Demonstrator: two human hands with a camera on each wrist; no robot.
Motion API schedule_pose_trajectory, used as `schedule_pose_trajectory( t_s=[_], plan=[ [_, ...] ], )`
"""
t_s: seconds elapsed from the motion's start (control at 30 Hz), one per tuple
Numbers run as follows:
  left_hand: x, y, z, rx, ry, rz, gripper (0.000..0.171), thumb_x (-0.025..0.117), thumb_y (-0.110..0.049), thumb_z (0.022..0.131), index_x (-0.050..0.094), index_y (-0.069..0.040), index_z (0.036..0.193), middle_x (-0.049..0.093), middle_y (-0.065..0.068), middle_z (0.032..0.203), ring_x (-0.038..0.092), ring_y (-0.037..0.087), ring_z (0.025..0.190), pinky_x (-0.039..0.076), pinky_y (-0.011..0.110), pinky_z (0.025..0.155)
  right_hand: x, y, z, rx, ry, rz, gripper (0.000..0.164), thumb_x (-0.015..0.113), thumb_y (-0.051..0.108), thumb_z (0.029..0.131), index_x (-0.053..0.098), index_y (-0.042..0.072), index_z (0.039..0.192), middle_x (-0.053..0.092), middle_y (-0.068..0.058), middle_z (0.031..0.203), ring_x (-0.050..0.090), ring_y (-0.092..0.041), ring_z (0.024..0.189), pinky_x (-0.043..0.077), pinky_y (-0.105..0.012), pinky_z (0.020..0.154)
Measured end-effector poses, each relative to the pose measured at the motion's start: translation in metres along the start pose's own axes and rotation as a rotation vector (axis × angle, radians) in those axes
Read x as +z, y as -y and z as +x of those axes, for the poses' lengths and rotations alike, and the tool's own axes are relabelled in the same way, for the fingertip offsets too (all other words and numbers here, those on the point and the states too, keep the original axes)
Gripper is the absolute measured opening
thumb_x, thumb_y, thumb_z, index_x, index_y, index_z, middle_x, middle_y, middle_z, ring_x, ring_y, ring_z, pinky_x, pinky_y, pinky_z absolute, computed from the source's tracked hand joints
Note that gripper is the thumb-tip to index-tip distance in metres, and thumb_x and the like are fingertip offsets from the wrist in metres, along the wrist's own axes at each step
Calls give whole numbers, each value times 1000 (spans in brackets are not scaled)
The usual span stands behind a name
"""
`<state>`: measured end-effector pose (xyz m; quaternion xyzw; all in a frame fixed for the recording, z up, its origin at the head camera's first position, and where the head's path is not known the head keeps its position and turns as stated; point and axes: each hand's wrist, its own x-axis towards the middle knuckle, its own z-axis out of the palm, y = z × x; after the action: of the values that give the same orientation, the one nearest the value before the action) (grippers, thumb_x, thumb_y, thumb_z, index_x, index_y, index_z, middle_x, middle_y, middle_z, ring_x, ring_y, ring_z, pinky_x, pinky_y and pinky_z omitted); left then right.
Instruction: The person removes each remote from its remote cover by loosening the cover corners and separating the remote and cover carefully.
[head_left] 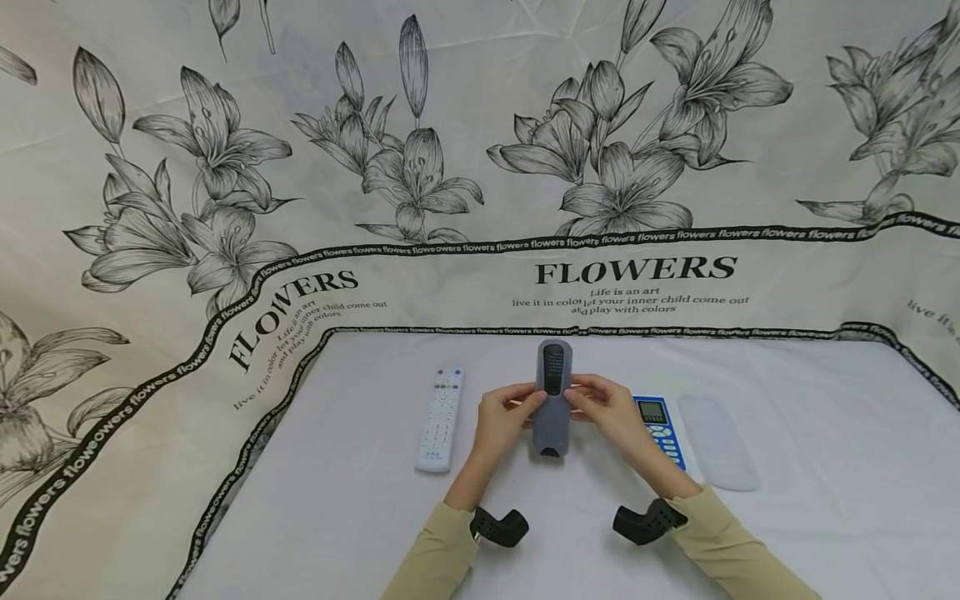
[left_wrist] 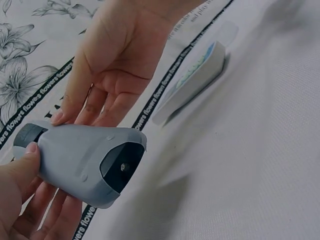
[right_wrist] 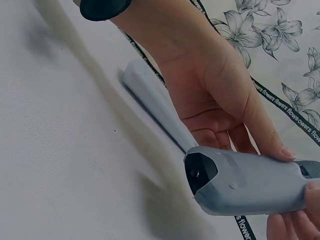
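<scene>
A black remote control (head_left: 553,367) in a grey sleeve-like cover (head_left: 551,421) is held up between both hands over the table. My left hand (head_left: 501,418) grips its left edge, thumb on the front. On the opposite edge my right hand (head_left: 617,417) pinches it, thumb also on the front. The left wrist view shows the cover (left_wrist: 90,155) from its lower end, where a cut-out bares dark casing. The same opening in the cover (right_wrist: 245,182) faces the right wrist view. Fingers behind the remote are partly hidden.
A white remote (head_left: 439,421) lies on the white tablecloth (head_left: 337,500) to the left. Right of my right hand are a blue remote with a small screen (head_left: 660,429), partly covered by that hand, and a translucent pale cover (head_left: 718,442). Flower-printed cloth (head_left: 450,287) hangs behind.
</scene>
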<state>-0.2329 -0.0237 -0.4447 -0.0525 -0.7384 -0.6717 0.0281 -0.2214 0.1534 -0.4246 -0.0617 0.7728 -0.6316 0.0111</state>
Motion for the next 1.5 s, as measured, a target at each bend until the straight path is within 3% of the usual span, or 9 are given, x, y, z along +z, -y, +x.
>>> schedule_pose_trajectory(
  t_s=[0.13,0.27,0.37,0.57,0.8,1.07,1.5],
  plan=[
    [0,1,0,-22,4,4,30,73,-18,85,71,2,108,72,20,89,61,4,59,57,26,56,0,-3,1,13,14,9,43,57,11,96,48,-12,131,65,-21,108,63,5,79,58,-26,76],
    [-1,-3,-3,-33,27,35,29,70,-13,87,68,7,109,70,23,89,61,7,60,59,39,61,0,-5,2,41,33,-7,44,58,10,95,47,-13,131,61,-29,115,63,4,79,58,-28,76],
    [-1,-1,-3,-42,39,52,29,70,-11,87,68,8,109,70,24,89,62,9,61,59,42,63,1,-7,3,61,49,-21,45,59,8,94,47,-14,131,58,-33,119,63,1,80,58,-30,77],
    [-1,9,-2,-92,42,93,32,72,-15,85,69,3,111,71,14,85,60,4,57,58,28,57,3,-11,3,81,80,-81,49,63,5,90,46,-16,130,56,-34,120,68,-14,87,59,-30,75],
    [-4,10,-4,-132,81,136,34,71,-14,86,66,1,117,68,8,84,62,6,55,57,26,57,5,-16,1,91,94,-231,52,66,8,87,48,-13,131,58,-31,121,67,-32,98,58,-34,77],
    [-5,14,-4,-136,113,212,35,69,-11,87,65,1,119,70,9,88,62,6,61,57,23,59,9,-21,1,89,66,-332,52,67,9,86,49,-12,130,60,-29,119,66,-35,101,58,-35,76],
    [-4,16,-7,-143,106,283,30,69,-7,85,67,4,113,71,10,90,63,6,60,55,20,55,13,-21,-1,140,64,-413,47,71,12,83,57,-12,121,68,-24,107,69,-25,89,55,-34,73]
  ],
)
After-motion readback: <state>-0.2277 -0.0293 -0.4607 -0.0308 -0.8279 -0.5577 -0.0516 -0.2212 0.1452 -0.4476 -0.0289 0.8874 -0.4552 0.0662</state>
